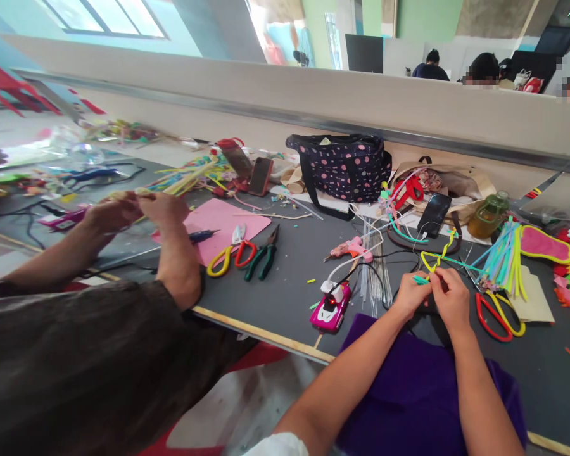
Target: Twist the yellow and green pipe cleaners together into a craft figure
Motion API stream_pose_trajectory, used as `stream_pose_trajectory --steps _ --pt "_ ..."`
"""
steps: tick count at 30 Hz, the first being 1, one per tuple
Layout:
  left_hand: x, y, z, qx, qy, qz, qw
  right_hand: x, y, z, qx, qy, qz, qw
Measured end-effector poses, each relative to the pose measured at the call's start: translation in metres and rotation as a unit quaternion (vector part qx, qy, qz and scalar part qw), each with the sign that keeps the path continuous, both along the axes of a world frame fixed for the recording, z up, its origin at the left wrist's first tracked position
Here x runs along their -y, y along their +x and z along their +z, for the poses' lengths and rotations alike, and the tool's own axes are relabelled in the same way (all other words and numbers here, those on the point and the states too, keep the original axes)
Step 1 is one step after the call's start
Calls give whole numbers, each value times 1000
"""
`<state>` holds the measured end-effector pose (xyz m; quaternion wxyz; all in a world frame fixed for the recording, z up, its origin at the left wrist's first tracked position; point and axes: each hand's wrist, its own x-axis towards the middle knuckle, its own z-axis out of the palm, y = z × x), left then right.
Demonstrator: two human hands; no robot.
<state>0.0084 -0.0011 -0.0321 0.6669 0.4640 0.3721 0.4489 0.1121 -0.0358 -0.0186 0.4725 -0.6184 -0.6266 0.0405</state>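
My left hand (412, 292) and my right hand (450, 294) are together over the table's near edge, fingers closed. Between their fingertips stands a yellow pipe cleaner (441, 256), bent into a loop and twisted near its upper end. A short teal pipe cleaner (420, 279) sticks out of the left fingers. Exactly how the strands cross is hidden behind the fingers. Right of the hands lie red-and-yellow-handled scissors (494, 315) and a bundle of blue, teal and yellow pipe cleaners (501, 256). A purple cloth (399, 386) is below my forearms.
A magenta power strip (331, 309) with a white plug, a pink glue gun (354, 249) and clear glue sticks (371, 278) lie left of my hands. Behind are a phone (434, 214), a bottle (488, 216) and a dotted bag (344, 168). A co-worker's hands (159, 209) work at left.
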Motion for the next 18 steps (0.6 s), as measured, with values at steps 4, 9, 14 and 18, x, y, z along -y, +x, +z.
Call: stream_pose_trajectory --steps 4,9,14,18 --pt "0 -1 3 -3 1 9 1000 1 -1 3 -8 6 13 1000" --pt "-3 -1 4 43 -39 13 998 2 -4 7 -36 17 12 999" --pt "-3 -1 5 72 -63 9 995 1 -1 8 -174 -34 52 983" --pt "-2 0 4 70 -64 7 995 2 -1 11 -275 -75 81 955"
